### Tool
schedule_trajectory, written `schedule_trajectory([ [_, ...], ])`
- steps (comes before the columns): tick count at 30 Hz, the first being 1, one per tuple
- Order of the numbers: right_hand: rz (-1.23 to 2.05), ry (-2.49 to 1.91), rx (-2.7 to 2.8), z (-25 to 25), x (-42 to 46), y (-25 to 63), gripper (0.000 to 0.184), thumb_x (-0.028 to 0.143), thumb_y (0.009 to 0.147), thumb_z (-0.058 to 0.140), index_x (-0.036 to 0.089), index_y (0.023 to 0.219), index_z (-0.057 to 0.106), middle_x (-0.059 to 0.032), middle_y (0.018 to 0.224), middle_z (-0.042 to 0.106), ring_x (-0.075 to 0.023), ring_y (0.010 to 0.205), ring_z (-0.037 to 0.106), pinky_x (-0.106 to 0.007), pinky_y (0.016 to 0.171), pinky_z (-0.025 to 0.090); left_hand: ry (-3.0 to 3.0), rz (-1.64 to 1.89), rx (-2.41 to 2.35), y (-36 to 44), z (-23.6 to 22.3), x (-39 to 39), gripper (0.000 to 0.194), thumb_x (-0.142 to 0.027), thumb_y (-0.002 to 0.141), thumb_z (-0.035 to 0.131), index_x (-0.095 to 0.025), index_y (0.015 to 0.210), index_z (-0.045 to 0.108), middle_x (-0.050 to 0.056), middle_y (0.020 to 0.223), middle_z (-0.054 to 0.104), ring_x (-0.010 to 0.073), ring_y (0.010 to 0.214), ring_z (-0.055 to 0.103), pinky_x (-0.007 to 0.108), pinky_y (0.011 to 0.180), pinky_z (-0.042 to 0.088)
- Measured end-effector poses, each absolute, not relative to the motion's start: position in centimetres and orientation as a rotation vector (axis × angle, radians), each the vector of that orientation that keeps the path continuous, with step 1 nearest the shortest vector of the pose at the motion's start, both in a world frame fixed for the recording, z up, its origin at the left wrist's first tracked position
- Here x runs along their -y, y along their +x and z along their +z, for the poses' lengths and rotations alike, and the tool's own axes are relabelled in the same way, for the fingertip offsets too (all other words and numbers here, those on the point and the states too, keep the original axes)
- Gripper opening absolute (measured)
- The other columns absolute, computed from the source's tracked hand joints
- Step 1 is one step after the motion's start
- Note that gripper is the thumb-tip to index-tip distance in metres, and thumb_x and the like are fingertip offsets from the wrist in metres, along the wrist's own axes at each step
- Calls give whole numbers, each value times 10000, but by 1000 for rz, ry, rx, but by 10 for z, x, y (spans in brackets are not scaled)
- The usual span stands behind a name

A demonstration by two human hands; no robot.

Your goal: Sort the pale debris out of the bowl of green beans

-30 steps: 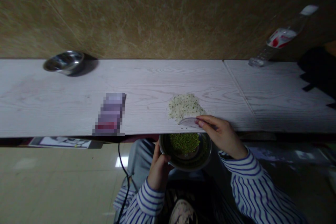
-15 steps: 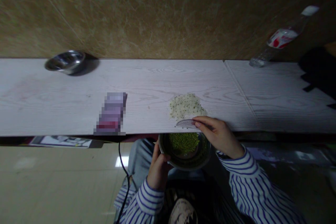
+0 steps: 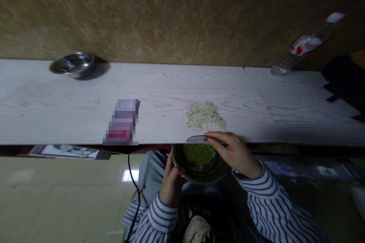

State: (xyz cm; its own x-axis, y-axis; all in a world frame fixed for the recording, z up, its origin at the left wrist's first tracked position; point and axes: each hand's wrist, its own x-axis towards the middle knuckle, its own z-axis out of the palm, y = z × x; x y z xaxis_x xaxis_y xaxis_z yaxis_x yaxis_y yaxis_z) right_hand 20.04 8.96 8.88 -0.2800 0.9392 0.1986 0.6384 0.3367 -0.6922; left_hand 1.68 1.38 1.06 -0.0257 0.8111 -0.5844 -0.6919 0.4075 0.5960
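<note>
My left hand (image 3: 173, 184) grips the left rim of a steel bowl (image 3: 196, 179), which is held under the table's front edge. Green mung beans (image 3: 199, 154) lie in the bowl. Between the thumb and fingers of my right hand (image 3: 232, 152) is a thin, clear, half-round plastic protractor (image 3: 196, 139), its straight side down at the table edge just above the bowl. Behind it, a flat pile of white rice grains (image 3: 203, 115) mixed with green beans is spread on the table.
The pale wood-grain table (image 3: 159, 83) runs along a marbled wall (image 3: 171, 15). A second steel bowl (image 3: 73, 66) stands at the back left. A blurred-out flat object (image 3: 122, 121) lies left of the pile. At right are a clear bottle (image 3: 305, 45) and a black item (image 3: 345, 83). A cable (image 3: 138, 193) hangs below.
My right hand has drawn the protractor toward me and slightly left, from the near side of the pile to the table edge. My left hand keeps the bowl in about the same place.
</note>
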Motion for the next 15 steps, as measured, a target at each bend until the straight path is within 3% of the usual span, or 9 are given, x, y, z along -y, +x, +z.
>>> schedule_trajectory([
  [10,644,-1577,1726,81,-85,228,269,355,901,591,198,1058,743,-77,960,793,-223,869,749,-359,820,595,107,1227,-1110,11,8,-11,797,-179,592,652,-316,1369,535,49,1118,667,219,864,614,290,623,499],
  [15,608,-1593,1667,80,-82,230,273,374,884,599,196,1027,749,-88,947,793,-234,865,751,-375,828,595,73,1260,-1143,12,2,-2,797,-170,587,685,-311,1359,548,33,1114,686,208,883,622,276,665,486],
])
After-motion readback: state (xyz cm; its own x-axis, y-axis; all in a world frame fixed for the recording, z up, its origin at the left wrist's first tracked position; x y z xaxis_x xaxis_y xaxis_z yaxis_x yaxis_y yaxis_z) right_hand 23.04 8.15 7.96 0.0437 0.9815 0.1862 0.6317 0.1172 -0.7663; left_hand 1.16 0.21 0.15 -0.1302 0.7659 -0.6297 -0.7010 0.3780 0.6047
